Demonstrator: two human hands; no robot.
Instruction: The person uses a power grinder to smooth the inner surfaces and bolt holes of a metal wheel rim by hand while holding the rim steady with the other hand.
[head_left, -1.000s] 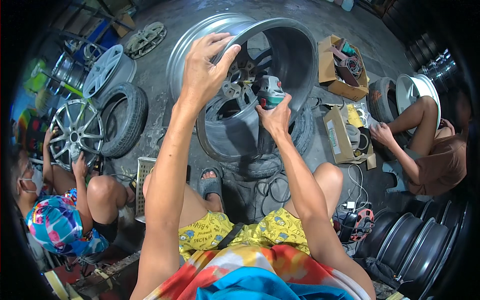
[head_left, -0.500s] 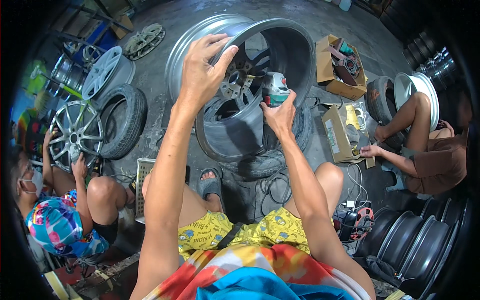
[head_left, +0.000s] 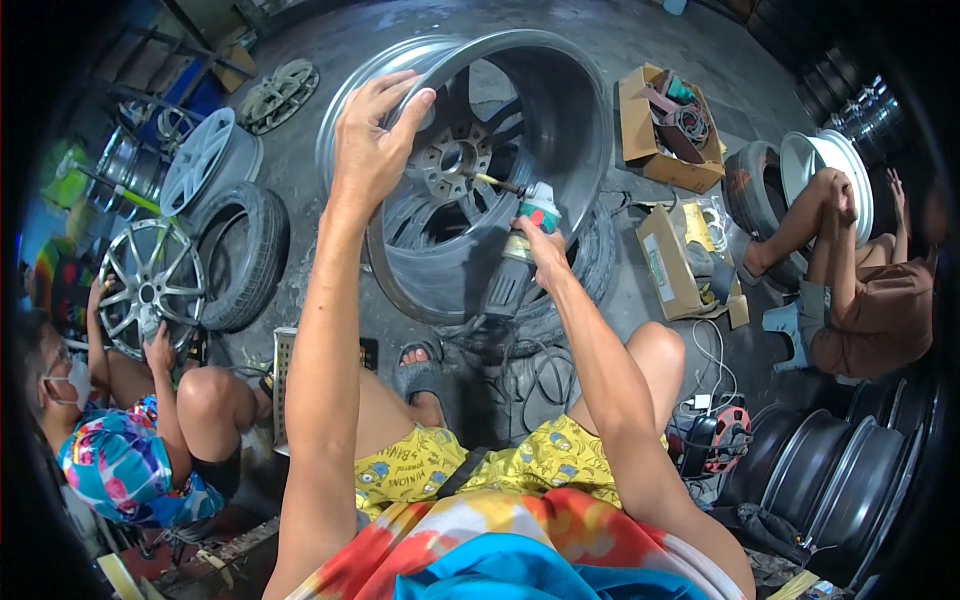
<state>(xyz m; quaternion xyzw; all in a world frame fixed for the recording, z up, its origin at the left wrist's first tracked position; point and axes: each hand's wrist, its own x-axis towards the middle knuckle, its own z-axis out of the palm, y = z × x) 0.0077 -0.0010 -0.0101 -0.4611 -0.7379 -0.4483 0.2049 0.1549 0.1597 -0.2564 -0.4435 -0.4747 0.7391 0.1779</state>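
A large grey alloy wheel rim [head_left: 555,110] stands tilted on a tyre [head_left: 592,268] in front of me. My left hand [head_left: 372,140] grips the wheel's near upper lip, fingers over the edge and thumb along it. My right hand [head_left: 541,247] is wrapped round a grey and green hand-held power tool [head_left: 509,275], which lies at a slant inside the barrel. A thin shaft with a yellow section [head_left: 489,180] runs from the tool's head toward the hub [head_left: 452,160]; whether its tip touches is too small to tell.
Left, a masked co-worker [head_left: 120,465] holds a spoked wheel [head_left: 150,280] beside a loose tyre [head_left: 275,250]. Right, another co-worker [head_left: 870,320] sits by a white rim [head_left: 850,150]. Cardboard boxes [head_left: 660,280], a cable reel [head_left: 715,445] and stacked rims [head_left: 815,470] crowd the floor.
The power tool has shifted downward and tilted, showing more body and shaft. The wheel appears slightly further left and up. The right-hand co-worker's hands have moved up toward knee and rim.
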